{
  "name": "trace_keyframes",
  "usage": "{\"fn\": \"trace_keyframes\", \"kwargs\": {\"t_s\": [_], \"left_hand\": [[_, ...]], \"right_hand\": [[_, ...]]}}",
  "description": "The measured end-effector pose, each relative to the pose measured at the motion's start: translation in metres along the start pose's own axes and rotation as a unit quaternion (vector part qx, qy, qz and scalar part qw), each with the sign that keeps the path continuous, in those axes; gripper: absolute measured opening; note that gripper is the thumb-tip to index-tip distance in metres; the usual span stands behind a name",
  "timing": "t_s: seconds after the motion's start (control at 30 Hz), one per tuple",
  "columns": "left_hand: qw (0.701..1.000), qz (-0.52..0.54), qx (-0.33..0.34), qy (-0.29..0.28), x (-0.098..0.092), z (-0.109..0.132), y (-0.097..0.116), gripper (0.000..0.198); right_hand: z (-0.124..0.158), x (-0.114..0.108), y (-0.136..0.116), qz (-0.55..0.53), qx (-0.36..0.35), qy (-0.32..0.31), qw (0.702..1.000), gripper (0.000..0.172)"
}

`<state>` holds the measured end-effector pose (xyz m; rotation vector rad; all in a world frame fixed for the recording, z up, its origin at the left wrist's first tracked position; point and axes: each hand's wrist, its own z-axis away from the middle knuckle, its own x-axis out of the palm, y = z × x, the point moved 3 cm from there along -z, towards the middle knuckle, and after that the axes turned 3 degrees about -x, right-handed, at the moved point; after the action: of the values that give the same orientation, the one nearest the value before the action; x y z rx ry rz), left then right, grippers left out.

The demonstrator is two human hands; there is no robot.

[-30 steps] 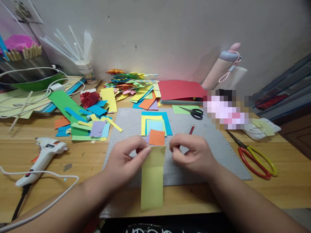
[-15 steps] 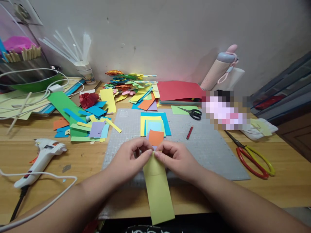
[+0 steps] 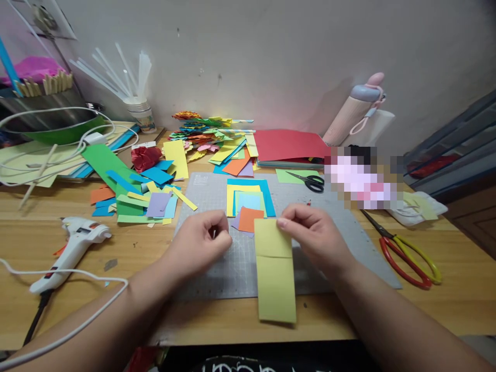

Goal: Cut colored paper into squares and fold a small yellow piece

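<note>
A pale yellow-green paper strip (image 3: 275, 279) with a crease across its upper part hangs from my right hand (image 3: 315, 235), pinched at its top right corner between thumb and finger. My left hand (image 3: 203, 237) is apart from the strip, its fingers curled to the thumb with nothing seen in them. Beyond the hands, on the grey cutting mat (image 3: 207, 194), lie an orange paper square (image 3: 250, 221) with a purple piece partly under it, and a stack of blue, yellow, green and light blue paper squares (image 3: 248, 199).
Black scissors (image 3: 313, 182) lie at the mat's back edge, larger red-and-yellow-handled scissors (image 3: 406, 258) at its right. A white glue gun (image 3: 72, 248) with a cord is at left, near coloured paper scraps (image 3: 155, 204). A red sheet (image 3: 290, 144) and pink bottle (image 3: 356, 108) stand behind.
My left hand has let go of the strip and moved left. My right hand has carried the strip to the right, and its crease shows more clearly.
</note>
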<state>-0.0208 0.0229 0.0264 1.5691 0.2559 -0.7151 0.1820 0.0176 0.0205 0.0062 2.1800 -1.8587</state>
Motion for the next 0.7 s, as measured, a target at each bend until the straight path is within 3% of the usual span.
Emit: {"fn": "trace_keyframes", "kwargs": {"t_s": [0.1, 0.23, 0.33, 0.43, 0.57, 0.63, 0.7], "left_hand": [[0.997, 0.002, 0.065, 0.039, -0.002, 0.002, 0.003, 0.005], [0.966, -0.091, 0.241, -0.029, 0.012, 0.011, 0.01, 0.063], [0.954, -0.134, 0.268, -0.028, 0.018, 0.012, 0.007, 0.058], [0.969, -0.112, 0.22, 0.009, 0.015, 0.008, 0.003, 0.043], [0.993, -0.009, 0.11, 0.029, 0.01, 0.004, -0.001, 0.018], [0.996, 0.082, 0.011, 0.019, 0.011, 0.002, -0.006, 0.022], [0.98, 0.178, -0.086, -0.007, 0.015, 0.002, -0.011, 0.03]], "right_hand": [[-0.004, 0.0, 0.006, -0.077, 0.068, 0.011, 0.995, 0.025], [-0.003, 0.017, 0.017, -0.186, 0.171, -0.034, 0.967, 0.03], [0.001, 0.029, 0.022, -0.255, 0.203, -0.066, 0.943, 0.029], [0.004, 0.036, 0.023, -0.313, 0.199, -0.12, 0.921, 0.033], [0.007, 0.04, 0.021, -0.307, 0.18, -0.207, 0.911, 0.046], [0.007, 0.041, 0.021, -0.294, 0.191, -0.218, 0.911, 0.042], [0.006, 0.039, 0.021, -0.283, 0.206, -0.205, 0.914, 0.032]]}}
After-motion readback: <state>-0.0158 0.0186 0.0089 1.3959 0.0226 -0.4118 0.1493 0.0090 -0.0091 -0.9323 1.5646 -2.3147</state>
